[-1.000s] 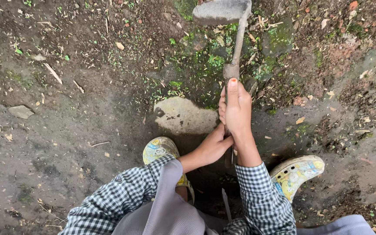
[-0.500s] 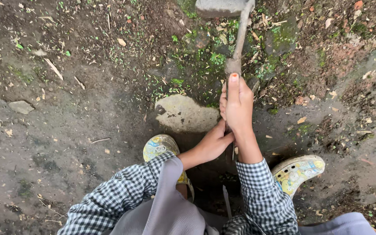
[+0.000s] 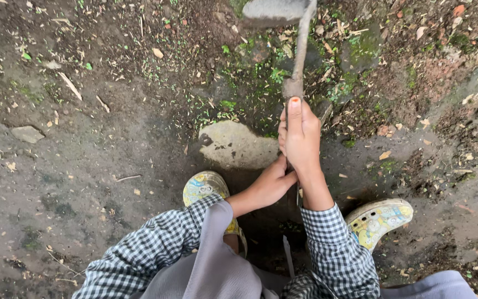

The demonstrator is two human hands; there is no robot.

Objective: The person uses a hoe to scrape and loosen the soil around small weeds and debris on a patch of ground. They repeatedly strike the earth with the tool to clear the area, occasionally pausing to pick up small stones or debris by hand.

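We grip the hoe (image 3: pixel 297 61) handle, right hand (image 3: pixel 301 138) farther, left hand (image 3: pixel 269 185) nearer, fingers wrapped tight around it.

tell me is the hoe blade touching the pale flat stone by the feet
Apart. The head view shows the hoe blade at the top edge, with mossy soil between it and the pale flat stone. Both hands grip the handle.

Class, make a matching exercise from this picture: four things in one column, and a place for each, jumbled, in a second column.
1 hoe
2 flat pale stone
3 right hand
4 left hand

a lower on the handle
b blade at the top edge
c on the soil ahead of the left shoe
d higher on the handle, thumb along it

Pairs: 1-b, 2-c, 3-d, 4-a
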